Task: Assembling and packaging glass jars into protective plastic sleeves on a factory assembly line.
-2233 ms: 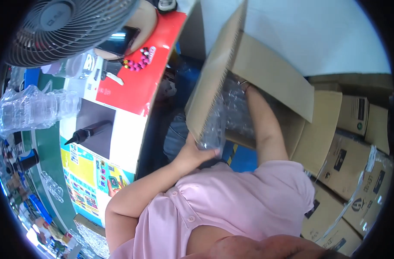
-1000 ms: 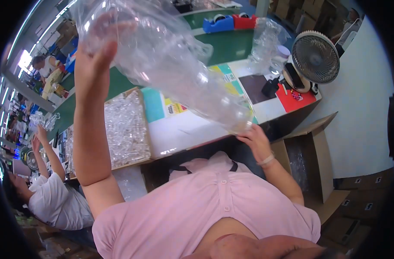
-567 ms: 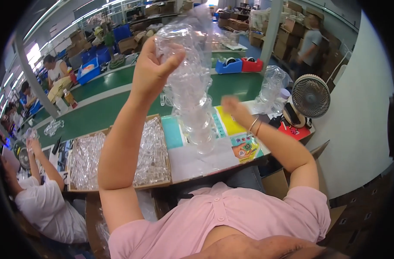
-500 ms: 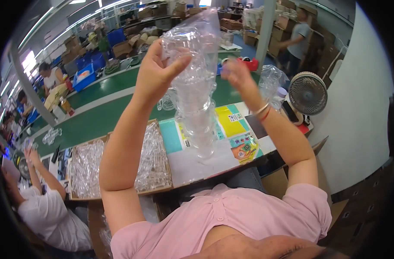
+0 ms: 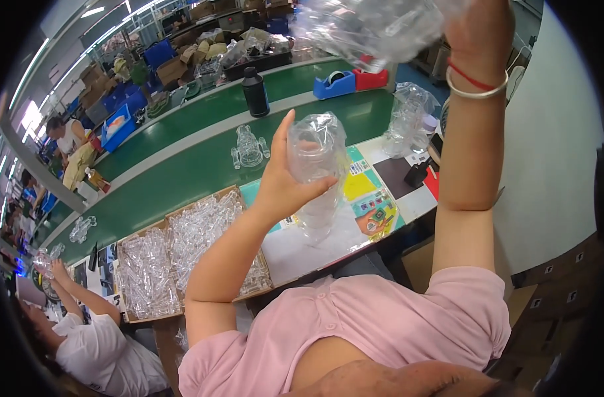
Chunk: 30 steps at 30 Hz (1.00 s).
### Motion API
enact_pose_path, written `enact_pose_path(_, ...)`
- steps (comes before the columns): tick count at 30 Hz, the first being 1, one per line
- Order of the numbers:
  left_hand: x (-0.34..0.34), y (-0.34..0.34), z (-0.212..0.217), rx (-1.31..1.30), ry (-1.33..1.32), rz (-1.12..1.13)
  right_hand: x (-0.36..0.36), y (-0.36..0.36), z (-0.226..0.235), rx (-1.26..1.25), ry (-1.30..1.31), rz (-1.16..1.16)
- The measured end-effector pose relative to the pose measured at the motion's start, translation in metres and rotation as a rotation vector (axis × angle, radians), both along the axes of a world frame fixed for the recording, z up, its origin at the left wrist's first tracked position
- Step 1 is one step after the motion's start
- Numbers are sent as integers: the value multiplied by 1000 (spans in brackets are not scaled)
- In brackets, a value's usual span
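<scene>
Green bench (image 5: 183, 178) runs across your view from nine toward one o'clock, with a black bottle (image 5: 255, 92) at eleven and blue and red tape dispensers (image 5: 338, 85) just short of one. Near the centre, your left hand (image 5: 290, 182) holds an upright clear plastic stack (image 5: 320, 159), thumb on its near side and fingers curled behind; its lower end shows against the white tabletop (image 5: 285, 258), though you cannot tell whether they touch. Your right hand (image 5: 477, 36) is raised between one and two o'clock, beside blurred clear plastic (image 5: 374, 30); its fingers are hidden, so their grip cannot be told. At two o'clock stands another clear wrapped stack (image 5: 404, 126). Toward eight o'clock, cardboard trays (image 5: 155, 317) hold clear pieces (image 5: 206, 231), with a white-shirted co-worker (image 5: 110, 354) beyond.
</scene>
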State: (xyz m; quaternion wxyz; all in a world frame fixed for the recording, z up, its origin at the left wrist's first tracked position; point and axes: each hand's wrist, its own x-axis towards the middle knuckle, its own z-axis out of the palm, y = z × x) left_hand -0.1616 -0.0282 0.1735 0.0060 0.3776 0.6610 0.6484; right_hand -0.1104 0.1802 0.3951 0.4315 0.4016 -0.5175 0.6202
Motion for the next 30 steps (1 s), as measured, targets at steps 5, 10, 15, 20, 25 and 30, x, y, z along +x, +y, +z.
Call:
enact_pose_path(5,0,-15,-20,-93,0,104,-48,59,-138,214,-272,-441)
enact_pose_path(10,7,-12,-31,-158,-132,140,-62,77,-313,167,-679,-197)
enact_pose_path(15,10,-8,-16,75,14,203,-62,75,-388,330,-687,-348)
enact_pose_path(20,21,17,13,94,-103,207,-60,86,-375,490,-474,-321)
enact_pose_path(25,12,20,21,106,25,356,-67,99,-336,335,-616,-98)
enact_pose_path(30,-20,-8,74,238,130,474,-68,136,-278,30,-509,-24)
